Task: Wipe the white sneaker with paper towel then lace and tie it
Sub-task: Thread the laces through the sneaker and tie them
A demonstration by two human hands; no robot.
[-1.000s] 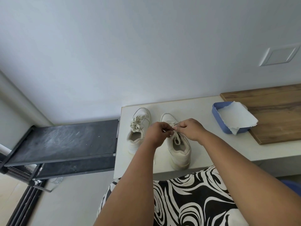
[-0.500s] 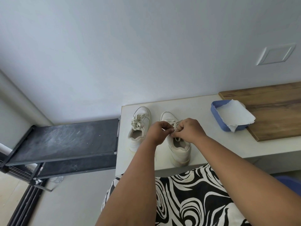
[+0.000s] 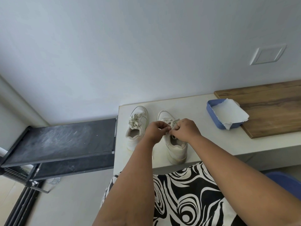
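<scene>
Two white sneakers stand on a white table (image 3: pixel 211 141). The left sneaker (image 3: pixel 136 126) has its lace tied in a bow. Over the tongue of the right sneaker (image 3: pixel 176 149) my left hand (image 3: pixel 155 130) and my right hand (image 3: pixel 185 129) meet, each pinching part of the cream lace (image 3: pixel 173 122). A stretch of lace runs up from my right fingers toward the toe. The knot itself is hidden behind my fingers. A sheet of paper towel (image 3: pixel 229 114) lies in a blue tray (image 3: pixel 211 111) to the right.
A wooden board (image 3: pixel 268 111) lies on the table's right part, under the tray's far side. A black shelf rack (image 3: pixel 65 141) stands left of the table. My lap in black-and-white patterned cloth (image 3: pixel 187 193) is right at the table's front edge.
My hands have stayed together over the right sneaker, working the lace; my right hand has shifted slightly and a length of lace now shows above it. The view has drifted a little.
</scene>
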